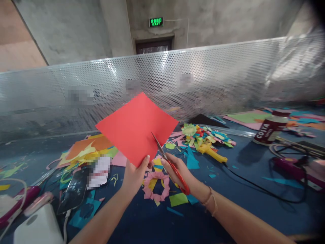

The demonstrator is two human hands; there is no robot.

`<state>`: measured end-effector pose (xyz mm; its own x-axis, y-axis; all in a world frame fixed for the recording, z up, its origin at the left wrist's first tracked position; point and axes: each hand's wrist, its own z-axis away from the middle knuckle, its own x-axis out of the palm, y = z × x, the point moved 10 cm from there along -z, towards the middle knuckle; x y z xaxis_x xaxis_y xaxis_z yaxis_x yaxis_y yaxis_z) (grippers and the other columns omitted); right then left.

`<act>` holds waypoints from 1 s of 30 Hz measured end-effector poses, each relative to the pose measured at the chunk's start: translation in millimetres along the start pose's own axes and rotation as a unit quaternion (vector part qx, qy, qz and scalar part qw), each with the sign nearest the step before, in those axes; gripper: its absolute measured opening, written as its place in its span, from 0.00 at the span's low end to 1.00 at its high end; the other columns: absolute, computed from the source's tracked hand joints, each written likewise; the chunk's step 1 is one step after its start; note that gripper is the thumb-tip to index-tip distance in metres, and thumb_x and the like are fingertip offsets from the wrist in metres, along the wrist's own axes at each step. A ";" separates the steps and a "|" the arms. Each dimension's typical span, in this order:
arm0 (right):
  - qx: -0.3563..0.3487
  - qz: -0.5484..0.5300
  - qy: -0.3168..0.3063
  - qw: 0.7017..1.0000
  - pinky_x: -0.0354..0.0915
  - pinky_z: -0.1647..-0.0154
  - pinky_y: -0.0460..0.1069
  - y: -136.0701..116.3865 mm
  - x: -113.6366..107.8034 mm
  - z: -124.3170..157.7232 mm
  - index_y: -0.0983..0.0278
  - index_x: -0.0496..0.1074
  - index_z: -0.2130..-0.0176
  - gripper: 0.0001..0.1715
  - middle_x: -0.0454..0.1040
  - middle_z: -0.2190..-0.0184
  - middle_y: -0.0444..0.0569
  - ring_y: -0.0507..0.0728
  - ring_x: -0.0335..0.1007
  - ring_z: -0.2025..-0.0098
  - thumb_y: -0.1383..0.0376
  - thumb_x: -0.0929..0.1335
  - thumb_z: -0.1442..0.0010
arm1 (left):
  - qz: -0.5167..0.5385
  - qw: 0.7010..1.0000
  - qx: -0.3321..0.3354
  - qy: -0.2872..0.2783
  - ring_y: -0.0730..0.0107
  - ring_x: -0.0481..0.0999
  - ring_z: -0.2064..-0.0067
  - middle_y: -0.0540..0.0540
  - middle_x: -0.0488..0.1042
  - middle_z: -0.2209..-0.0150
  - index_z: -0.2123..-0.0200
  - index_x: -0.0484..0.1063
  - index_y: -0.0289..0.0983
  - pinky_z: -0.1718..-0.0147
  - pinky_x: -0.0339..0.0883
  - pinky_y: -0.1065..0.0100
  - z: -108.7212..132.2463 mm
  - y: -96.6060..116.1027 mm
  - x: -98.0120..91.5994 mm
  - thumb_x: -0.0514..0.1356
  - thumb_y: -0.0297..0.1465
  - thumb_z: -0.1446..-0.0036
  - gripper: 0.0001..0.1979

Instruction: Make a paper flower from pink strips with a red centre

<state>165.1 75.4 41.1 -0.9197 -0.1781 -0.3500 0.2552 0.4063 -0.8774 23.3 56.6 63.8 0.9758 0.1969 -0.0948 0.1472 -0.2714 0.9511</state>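
My left hand [136, 174] pinches the near corner of a red sheet of paper [134, 127] and holds it up over the blue table [243, 159]. My right hand [177, 168] grips red-handled scissors [169, 162]. Their blades reach into the sheet's lower right edge. Below the hands lies a pink paper ring [155, 186] among coloured scraps.
A phone [73, 191] and a white device [38, 227] lie at the near left, a paper pile [86, 149] behind them. A yellow glue gun [212, 152] with a black cable, a paper flower [189, 129] and a Costa bottle [271, 127] sit right. A perforated metal screen [162, 81] backs the table.
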 end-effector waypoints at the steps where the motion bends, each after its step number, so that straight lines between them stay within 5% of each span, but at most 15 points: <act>1: -0.002 -0.003 -0.003 1.000 0.52 0.80 0.44 -0.3 0.6 0.3 0.63 0.59 0.73 0.17 0.55 0.81 0.40 0.48 0.50 0.79 0.53 0.61 0.43 | -0.004 1.000 0.008 -0.009 0.71 0.72 0.75 0.47 0.72 0.78 0.77 0.68 0.34 0.72 0.68 0.70 0.1 2.5 1.3 0.57 0.36 0.48 0.12; 15: -0.004 0.033 -0.018 0.999 0.49 0.78 0.45 3.9 -0.2 -3.0 0.65 0.61 0.74 0.18 0.53 0.81 0.40 0.48 0.48 0.77 0.53 0.61 0.43 | -0.060 0.997 0.021 -0.043 0.70 0.70 0.78 0.48 0.69 0.82 0.82 0.66 0.36 0.74 0.65 0.70 -2.6 3.9 -6.2 0.58 0.33 0.51 0.11; 23: -0.007 0.041 -0.019 0.999 0.49 0.78 0.45 2.5 3.9 -1.3 0.64 0.60 0.74 0.17 0.54 0.81 0.40 0.48 0.49 0.78 0.55 0.61 0.43 | 0.058 0.993 -0.044 0.096 0.70 0.73 0.71 0.45 0.75 0.70 0.65 0.72 0.34 0.71 0.67 0.69 -6.2 -16.4 -29.8 0.62 0.39 0.55 0.16; 30: -0.022 -0.017 -0.021 0.999 0.56 0.75 0.46 -6.7 8.5 3.4 0.65 0.65 0.70 0.16 0.60 0.78 0.43 0.50 0.55 0.75 0.55 0.62 0.43 | -0.021 1.000 -0.018 0.004 0.64 0.76 0.67 0.44 0.76 0.73 0.76 0.73 0.37 0.61 0.68 0.65 2.6 -2.7 -4.0 0.59 0.36 0.52 0.10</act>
<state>156.6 68.2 42.9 -0.9144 -0.2290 -0.3339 0.2096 0.4379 -0.8743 19.4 54.1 60.8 0.9676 0.2150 -0.1320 0.1815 -0.2295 0.9562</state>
